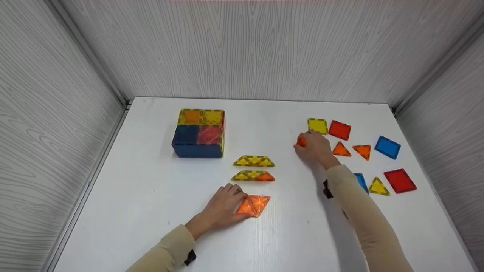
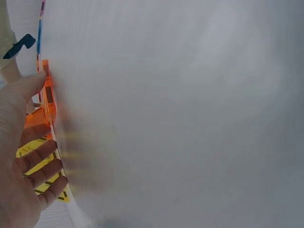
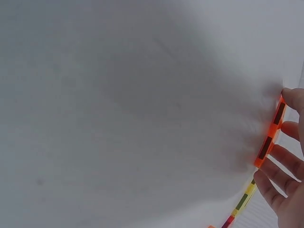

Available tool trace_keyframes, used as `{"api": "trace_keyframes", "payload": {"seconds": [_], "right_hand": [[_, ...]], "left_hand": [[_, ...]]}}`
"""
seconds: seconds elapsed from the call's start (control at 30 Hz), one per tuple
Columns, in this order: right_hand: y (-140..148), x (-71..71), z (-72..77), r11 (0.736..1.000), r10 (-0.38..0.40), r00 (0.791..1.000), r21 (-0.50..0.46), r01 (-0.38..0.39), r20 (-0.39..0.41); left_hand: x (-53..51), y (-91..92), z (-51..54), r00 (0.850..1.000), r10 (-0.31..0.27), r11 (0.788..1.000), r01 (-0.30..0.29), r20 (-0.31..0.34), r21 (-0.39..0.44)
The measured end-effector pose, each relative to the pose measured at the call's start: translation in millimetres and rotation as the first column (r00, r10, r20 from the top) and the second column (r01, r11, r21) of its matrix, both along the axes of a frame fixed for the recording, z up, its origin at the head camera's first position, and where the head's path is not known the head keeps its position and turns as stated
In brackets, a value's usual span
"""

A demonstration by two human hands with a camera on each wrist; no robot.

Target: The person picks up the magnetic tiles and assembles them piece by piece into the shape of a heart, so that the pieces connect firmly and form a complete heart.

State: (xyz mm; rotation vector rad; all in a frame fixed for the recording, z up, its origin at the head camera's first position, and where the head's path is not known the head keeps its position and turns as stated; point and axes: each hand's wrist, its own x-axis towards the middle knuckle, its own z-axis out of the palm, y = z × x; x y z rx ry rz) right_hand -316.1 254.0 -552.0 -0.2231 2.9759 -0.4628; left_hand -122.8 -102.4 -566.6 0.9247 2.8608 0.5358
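Note:
Two orange triangle tiles [image 1: 259, 204] lie edge to edge near the front middle. My left hand [image 1: 222, 207] pinches them at their left end between thumb and index finger; in the left wrist view this hand [image 2: 28, 156] has its other fingers spread. Farther back on the right, my right hand [image 1: 315, 148] grips an orange tile [image 1: 301, 141] by its edges, partly covered by the fingers. The right wrist view shows this tile [image 3: 271, 133] edge-on against the thumb and fingers of the hand [image 3: 289, 175]. Two trapezoid strips, one yellow [image 1: 253, 161], one yellow and orange [image 1: 251, 175], lie behind the left hand.
A box of coloured tiles [image 1: 198, 150] stands at the back left. Around the right forearm lie a yellow square [image 1: 317, 125], red squares [image 1: 340, 130] [image 1: 400, 181], blue tiles [image 1: 387, 147], orange triangles [image 1: 341, 149] and a yellow triangle [image 1: 379, 187]. Walls enclose the white table [image 1: 143, 226].

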Motion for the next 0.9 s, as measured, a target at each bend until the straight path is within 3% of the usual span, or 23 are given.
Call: {"api": "trace_keyframes", "payload": {"seconds": [0.2, 0.5, 0.9], "right_hand": [[5.7, 28.1, 4.2, 0.997, 0.054, 0.998, -0.052, -0.056, -0.033], [4.9, 84.8, 10.5, 0.994, 0.089, 0.992, -0.055, -0.094, -0.09], [-29.9, 166.5, 11.1, 0.986, 0.132, 0.991, -0.105, -0.129, 0.016]], "left_hand": [[-0.5, 0.3, -0.6, 1.0, -0.002, 1.0, 0.001, -0.027, -0.004], [-1.0, 1.4, -1.1, 1.0, 0.001, 1.0, -0.001, -0.008, -0.009], [0.6, 2.5, -0.4, 1.0, -0.001, 1.0, 0.001, -0.01, -0.008]]}}
